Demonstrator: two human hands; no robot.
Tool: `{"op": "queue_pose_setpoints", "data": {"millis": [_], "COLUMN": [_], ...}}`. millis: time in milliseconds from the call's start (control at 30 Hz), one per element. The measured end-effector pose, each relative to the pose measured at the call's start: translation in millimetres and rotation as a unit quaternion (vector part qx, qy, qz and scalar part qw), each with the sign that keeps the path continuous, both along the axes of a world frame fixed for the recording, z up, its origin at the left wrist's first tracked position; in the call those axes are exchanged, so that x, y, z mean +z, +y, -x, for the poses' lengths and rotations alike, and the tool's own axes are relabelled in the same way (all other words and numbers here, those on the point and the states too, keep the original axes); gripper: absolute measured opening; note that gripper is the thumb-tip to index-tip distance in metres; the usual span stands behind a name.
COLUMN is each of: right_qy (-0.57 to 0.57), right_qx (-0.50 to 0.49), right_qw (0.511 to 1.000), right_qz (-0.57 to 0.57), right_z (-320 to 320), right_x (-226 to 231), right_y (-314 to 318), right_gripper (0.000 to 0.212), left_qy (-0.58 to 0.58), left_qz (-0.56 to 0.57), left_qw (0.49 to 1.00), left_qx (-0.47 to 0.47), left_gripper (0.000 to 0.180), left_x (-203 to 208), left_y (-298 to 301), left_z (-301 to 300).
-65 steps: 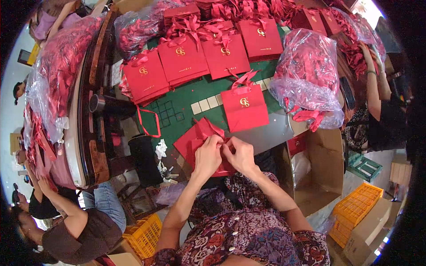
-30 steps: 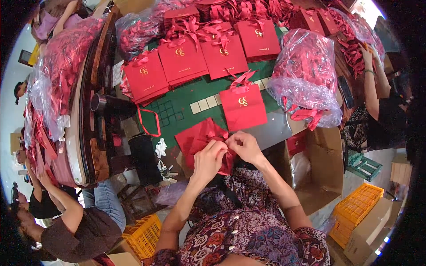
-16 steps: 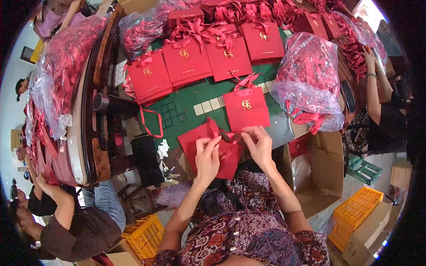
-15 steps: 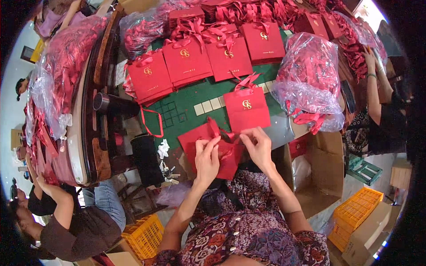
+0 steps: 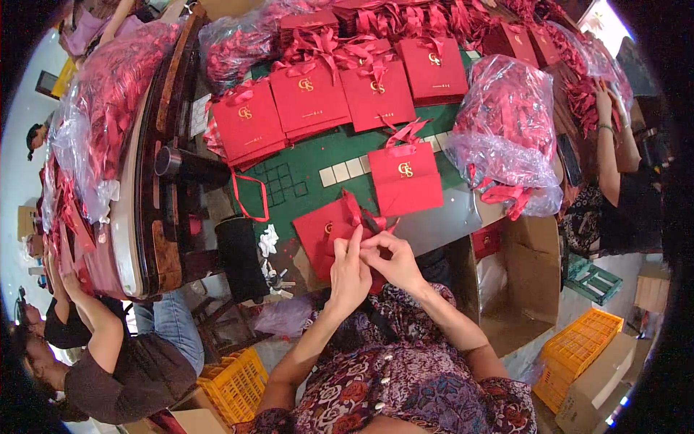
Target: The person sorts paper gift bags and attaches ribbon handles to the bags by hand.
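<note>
A red paper gift bag (image 5: 312, 230) lies flat and askew at the table's front edge, partly covered by my hands. Its red ribbon (image 5: 353, 206) rises loosely just beyond my fingertips. My left hand (image 5: 348, 278) is closed, one finger pointing up, its thumb side against the other hand. Pinched fingers meet it from my right hand (image 5: 396, 266). Both hands appear to grip the ribbon, though the held part is hidden between them. Just beyond lies another red bag (image 5: 405, 184) with a ribbon handle and gold print.
Stacks of red bags (image 5: 311, 105) stand across the green table top (image 5: 296, 206). A plastic sack of red ribboned goods (image 5: 502, 137) sits right, above an open cardboard box (image 5: 531, 289). At left are a dark tumbler (image 5: 191, 168) and a black cylinder (image 5: 241, 260). Co-workers handle red goods on both sides.
My hands have come together over the bag, the right one moving left and slightly down towards the left one. The ribbon that spanned the gap between them is now mostly covered.
</note>
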State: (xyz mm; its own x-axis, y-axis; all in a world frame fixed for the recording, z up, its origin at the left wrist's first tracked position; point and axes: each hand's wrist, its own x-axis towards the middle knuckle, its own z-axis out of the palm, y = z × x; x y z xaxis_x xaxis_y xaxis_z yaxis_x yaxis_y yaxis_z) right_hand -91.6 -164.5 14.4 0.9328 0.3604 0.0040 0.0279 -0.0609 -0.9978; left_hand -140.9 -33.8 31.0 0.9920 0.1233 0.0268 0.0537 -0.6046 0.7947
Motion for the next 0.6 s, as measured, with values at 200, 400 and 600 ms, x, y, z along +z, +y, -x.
{"op": "queue_pose_setpoints", "data": {"millis": [200,400,600], "right_qy": [0.061,0.114,-0.018], "right_qx": [-0.023,-0.035,-0.05], "right_qw": [0.997,0.985,0.993], "right_qz": [-0.03,-0.128,0.109], "right_z": [7,2,0], "right_x": [-2,-4,17], "right_y": [1,-10,-2], "right_gripper": [0.005,0.007,0.009], "left_qy": [0.023,-0.031,-0.064], "left_qz": [0.035,0.003,-0.191], "left_qw": [0.999,0.999,0.976], "left_qx": [-0.017,0.036,-0.086], "left_gripper": [0.072,0.049,0.05], "left_x": [4,3,4], "left_y": [-7,22,54], "left_z": [8,2,-27]}}
